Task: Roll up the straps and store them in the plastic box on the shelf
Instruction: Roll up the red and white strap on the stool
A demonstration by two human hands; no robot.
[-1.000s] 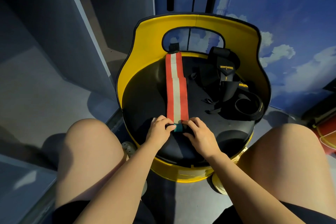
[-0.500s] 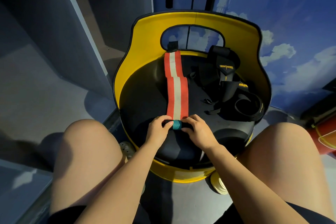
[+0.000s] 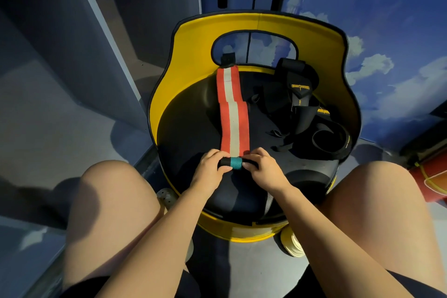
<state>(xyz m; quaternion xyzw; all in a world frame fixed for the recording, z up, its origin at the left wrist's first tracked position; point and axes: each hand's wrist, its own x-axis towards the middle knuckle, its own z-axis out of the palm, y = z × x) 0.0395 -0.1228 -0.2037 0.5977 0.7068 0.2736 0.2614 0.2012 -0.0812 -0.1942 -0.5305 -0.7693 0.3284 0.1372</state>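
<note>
Yellow stool (image 3: 193,94) seat serves as the rolling surface. Red-white strap (image 3: 232,113) lies flat beyond the fingers, so it feeds straight. Left hand (image 3: 210,172) and right hand (image 3: 264,170) pinch the small roll (image 3: 235,162) between curled fingertips, keeping it tight.

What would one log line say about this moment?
step: rolling red-and-white strap | left hand: pinches roll | right hand: pinches roll | black straps: unrolled on yellow chair

Dim room, light patchy on the grey floor (image 3: 36,116) — blue wall (image 3: 387,7) painted with white clouds on the right, dark grey panel (image 3: 72,19) on the left. Yellow tub chair (image 3: 261,24) with black seat in the middle.
</note>
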